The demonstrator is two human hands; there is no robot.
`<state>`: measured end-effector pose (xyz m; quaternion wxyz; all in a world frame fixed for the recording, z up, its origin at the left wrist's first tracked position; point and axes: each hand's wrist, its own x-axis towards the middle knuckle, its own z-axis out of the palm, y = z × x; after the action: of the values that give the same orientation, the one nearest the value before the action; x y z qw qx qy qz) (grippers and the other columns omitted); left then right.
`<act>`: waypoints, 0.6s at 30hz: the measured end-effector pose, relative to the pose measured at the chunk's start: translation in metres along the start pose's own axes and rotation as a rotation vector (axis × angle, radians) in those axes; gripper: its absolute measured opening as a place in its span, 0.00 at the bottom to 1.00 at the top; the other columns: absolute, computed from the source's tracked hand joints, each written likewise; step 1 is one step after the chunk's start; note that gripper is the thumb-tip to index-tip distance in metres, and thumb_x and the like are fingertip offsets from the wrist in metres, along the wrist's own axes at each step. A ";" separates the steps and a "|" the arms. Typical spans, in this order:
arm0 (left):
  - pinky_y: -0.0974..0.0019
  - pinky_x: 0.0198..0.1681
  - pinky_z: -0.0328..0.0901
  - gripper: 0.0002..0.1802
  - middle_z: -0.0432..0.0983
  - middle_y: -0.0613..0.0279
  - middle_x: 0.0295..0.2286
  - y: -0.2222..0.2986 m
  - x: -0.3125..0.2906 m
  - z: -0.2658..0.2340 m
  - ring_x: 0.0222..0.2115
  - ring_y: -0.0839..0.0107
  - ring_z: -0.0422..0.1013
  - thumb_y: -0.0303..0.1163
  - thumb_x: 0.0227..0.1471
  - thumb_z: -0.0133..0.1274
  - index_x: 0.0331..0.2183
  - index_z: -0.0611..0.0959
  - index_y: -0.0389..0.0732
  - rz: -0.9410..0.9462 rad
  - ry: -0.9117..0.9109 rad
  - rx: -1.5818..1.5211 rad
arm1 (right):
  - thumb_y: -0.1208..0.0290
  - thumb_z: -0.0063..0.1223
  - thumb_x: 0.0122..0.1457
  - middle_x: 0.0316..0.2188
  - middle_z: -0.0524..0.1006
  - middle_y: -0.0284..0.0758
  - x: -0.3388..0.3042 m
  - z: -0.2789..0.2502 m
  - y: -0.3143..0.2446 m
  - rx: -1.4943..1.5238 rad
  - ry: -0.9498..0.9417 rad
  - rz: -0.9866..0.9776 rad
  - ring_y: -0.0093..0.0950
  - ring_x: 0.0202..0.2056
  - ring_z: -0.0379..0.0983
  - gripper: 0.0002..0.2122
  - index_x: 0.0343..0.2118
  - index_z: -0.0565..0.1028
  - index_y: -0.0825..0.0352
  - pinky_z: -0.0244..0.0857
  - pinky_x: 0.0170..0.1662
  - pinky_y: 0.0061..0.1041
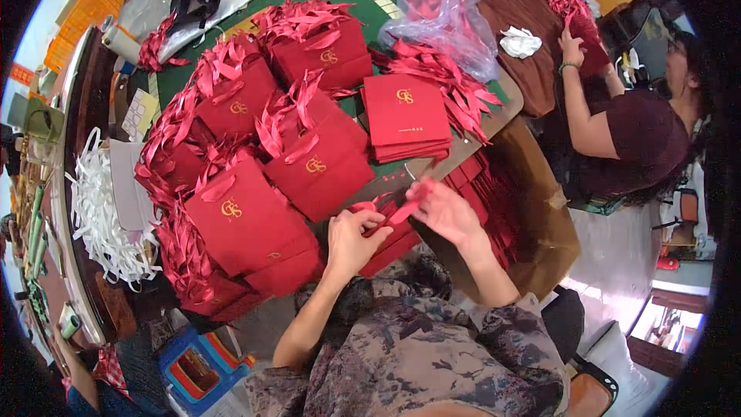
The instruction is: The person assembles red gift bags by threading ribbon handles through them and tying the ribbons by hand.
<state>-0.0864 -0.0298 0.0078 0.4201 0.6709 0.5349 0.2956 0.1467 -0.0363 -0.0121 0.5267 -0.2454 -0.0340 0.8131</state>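
A red paper bag (392,251) lies low in front of me, partly covered by my hands. My left hand (353,241) is closed at its upper edge, thumb and fingers pinching a red ribbon (403,211) there. To the right, my right hand (449,215) grips the ribbon's other end between thumb and fingertips, so a short stretch runs between both hands. Just beyond them sits a neat stack of flat red bags (405,114) with gold print. Filled-out rows of finished red bags with ribbon handles (247,220) stand left of my left hand.
Loose red ribbons (463,89) and a clear plastic bag (444,19) lie beyond the stack. A large brown carton (544,220) with flat red bags stands at my right. White paper strips (116,216) heap at left. A co-worker (629,120) sits at far right, handling red material.
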 end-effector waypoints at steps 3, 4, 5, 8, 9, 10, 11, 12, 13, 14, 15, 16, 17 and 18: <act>0.62 0.30 0.71 0.14 0.79 0.54 0.23 -0.003 -0.010 -0.001 0.25 0.63 0.77 0.34 0.39 0.71 0.31 0.87 0.40 0.061 0.055 0.226 | 0.62 0.49 0.66 0.34 0.78 0.34 0.002 -0.005 -0.023 0.005 0.083 -0.231 0.30 0.42 0.74 0.10 0.36 0.76 0.62 0.70 0.45 0.32; 0.62 0.30 0.71 0.14 0.79 0.54 0.23 -0.005 -0.011 -0.001 0.25 0.63 0.77 0.34 0.39 0.71 0.31 0.87 0.40 0.056 0.063 0.228 | 0.59 0.50 0.65 0.27 0.73 0.29 -0.004 -0.002 -0.025 0.015 0.300 -0.411 0.27 0.33 0.70 0.11 0.29 0.73 0.60 0.67 0.39 0.30; 0.62 0.30 0.70 0.14 0.79 0.54 0.24 -0.005 -0.012 -0.001 0.26 0.63 0.77 0.33 0.39 0.71 0.31 0.86 0.40 0.071 0.091 0.210 | 0.59 0.49 0.65 0.25 0.70 0.27 -0.009 -0.006 -0.028 -0.012 0.332 -0.504 0.25 0.30 0.68 0.12 0.27 0.70 0.59 0.65 0.37 0.29; 0.62 0.31 0.71 0.13 0.79 0.54 0.25 -0.001 -0.018 -0.001 0.26 0.63 0.77 0.31 0.41 0.70 0.32 0.86 0.40 0.087 0.126 0.192 | 0.59 0.49 0.65 0.20 0.62 0.24 -0.027 -0.016 -0.026 -0.215 0.468 -0.666 0.21 0.24 0.59 0.16 0.22 0.62 0.56 0.57 0.29 0.29; 0.62 0.31 0.70 0.13 0.79 0.55 0.25 -0.001 -0.020 0.001 0.26 0.63 0.77 0.30 0.41 0.69 0.32 0.86 0.39 0.074 0.141 0.153 | 0.58 0.50 0.64 0.20 0.64 0.25 -0.034 -0.012 -0.019 -0.504 0.516 -0.672 0.23 0.24 0.63 0.15 0.24 0.67 0.59 0.61 0.30 0.31; 0.61 0.31 0.70 0.12 0.79 0.55 0.25 0.000 -0.021 0.002 0.27 0.62 0.77 0.30 0.41 0.69 0.32 0.86 0.39 0.062 0.157 0.113 | 0.58 0.50 0.64 0.20 0.64 0.25 -0.038 -0.018 -0.015 -0.505 0.514 -0.663 0.23 0.24 0.63 0.15 0.24 0.67 0.59 0.61 0.30 0.31; 0.60 0.31 0.70 0.11 0.78 0.55 0.24 0.004 -0.021 0.001 0.26 0.61 0.76 0.30 0.42 0.68 0.32 0.86 0.39 0.134 0.163 0.144 | 0.59 0.51 0.64 0.20 0.66 0.28 -0.044 -0.025 -0.015 -1.005 0.501 -0.524 0.26 0.25 0.66 0.14 0.26 0.70 0.62 0.62 0.31 0.32; 0.60 0.31 0.70 0.11 0.78 0.55 0.24 0.005 -0.023 0.001 0.26 0.61 0.76 0.30 0.42 0.68 0.32 0.86 0.39 0.124 0.170 0.151 | 0.59 0.52 0.63 0.21 0.68 0.30 -0.042 -0.011 -0.012 -1.493 0.449 -0.348 0.29 0.26 0.70 0.13 0.29 0.72 0.65 0.64 0.32 0.34; 0.59 0.31 0.70 0.11 0.78 0.55 0.24 0.006 -0.026 0.001 0.26 0.60 0.76 0.31 0.43 0.67 0.32 0.85 0.40 0.138 0.173 0.189 | 0.64 0.56 0.61 0.24 0.73 0.36 -0.055 0.008 -0.014 -2.007 0.467 -0.084 0.36 0.30 0.73 0.10 0.34 0.75 0.67 0.67 0.34 0.35; 0.58 0.31 0.69 0.11 0.78 0.55 0.24 0.007 -0.027 0.002 0.26 0.58 0.76 0.31 0.44 0.67 0.32 0.85 0.40 0.160 0.167 0.216 | 0.64 0.56 0.61 0.24 0.73 0.36 -0.055 0.010 -0.007 -2.008 0.470 -0.078 0.36 0.30 0.73 0.10 0.34 0.75 0.67 0.67 0.34 0.35; 0.57 0.31 0.69 0.10 0.79 0.55 0.24 0.005 -0.027 0.004 0.26 0.57 0.76 0.31 0.44 0.66 0.31 0.84 0.41 0.180 0.180 0.232 | 0.66 0.58 0.59 0.26 0.74 0.38 -0.057 0.012 -0.001 -2.107 0.480 -0.283 0.38 0.30 0.73 0.08 0.34 0.76 0.66 0.67 0.34 0.35; 0.57 0.31 0.69 0.10 0.79 0.55 0.24 0.005 -0.028 0.005 0.26 0.57 0.76 0.31 0.44 0.66 0.31 0.84 0.41 0.178 0.178 0.229 | 0.68 0.60 0.57 0.28 0.75 0.39 -0.057 0.014 0.004 -2.194 0.487 -0.496 0.40 0.31 0.73 0.07 0.34 0.77 0.65 0.67 0.34 0.35; 0.57 0.30 0.68 0.09 0.78 0.56 0.24 0.005 -0.030 0.006 0.26 0.57 0.75 0.31 0.45 0.66 0.30 0.83 0.41 0.186 0.186 0.242 | 0.72 0.63 0.53 0.30 0.75 0.37 -0.055 0.025 0.005 -2.183 0.478 -0.624 0.38 0.31 0.73 0.06 0.33 0.78 0.65 0.67 0.34 0.35; 0.56 0.30 0.68 0.08 0.78 0.57 0.23 0.006 -0.032 0.006 0.25 0.57 0.74 0.31 0.45 0.66 0.28 0.83 0.41 0.197 0.192 0.256 | 0.72 0.63 0.53 0.30 0.75 0.37 -0.051 0.037 0.007 -2.181 0.476 -0.620 0.38 0.31 0.73 0.06 0.33 0.78 0.65 0.67 0.34 0.35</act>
<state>-0.0864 -0.0624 0.0114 0.2472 0.7366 0.5376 0.3274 0.1415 -0.0763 0.0366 0.2050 -0.6973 -0.6761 0.1212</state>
